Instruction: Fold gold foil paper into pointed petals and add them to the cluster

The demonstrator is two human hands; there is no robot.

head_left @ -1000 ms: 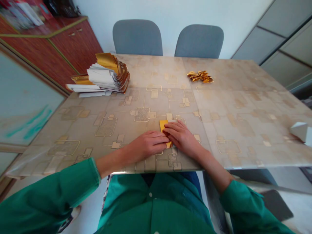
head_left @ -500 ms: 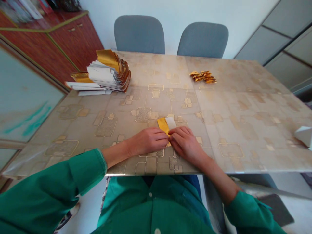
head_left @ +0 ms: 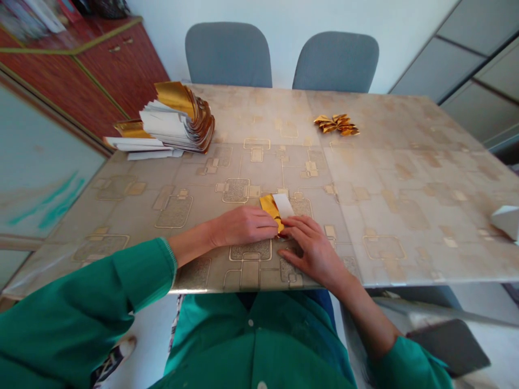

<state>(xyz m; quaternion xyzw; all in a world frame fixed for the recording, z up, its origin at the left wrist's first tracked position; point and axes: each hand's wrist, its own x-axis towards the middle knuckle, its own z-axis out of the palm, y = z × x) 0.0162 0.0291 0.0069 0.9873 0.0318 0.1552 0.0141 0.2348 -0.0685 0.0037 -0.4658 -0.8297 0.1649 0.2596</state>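
A small folded sheet of gold foil paper, with a white face showing on its right half, lies on the table near the front edge. My left hand is closed on its lower left part, fingers together and fingertips pressed to the foil. From the right, my right hand rests its fingertips at the paper's lower edge. Its thumb is spread away from the fingers over the tablecloth. The near end of the paper is partly hidden under the fingertips.
A thick stack of gold and white folded paper stands at the back left. A pleated gold paper piece lies at the back right. At the right edge is a white folded object. Two grey chairs stand behind the patterned table.
My right thumb has moved away from the fingers, down toward the table edge. The near end of the gold paper is now folded up. My left hand stays on the paper.
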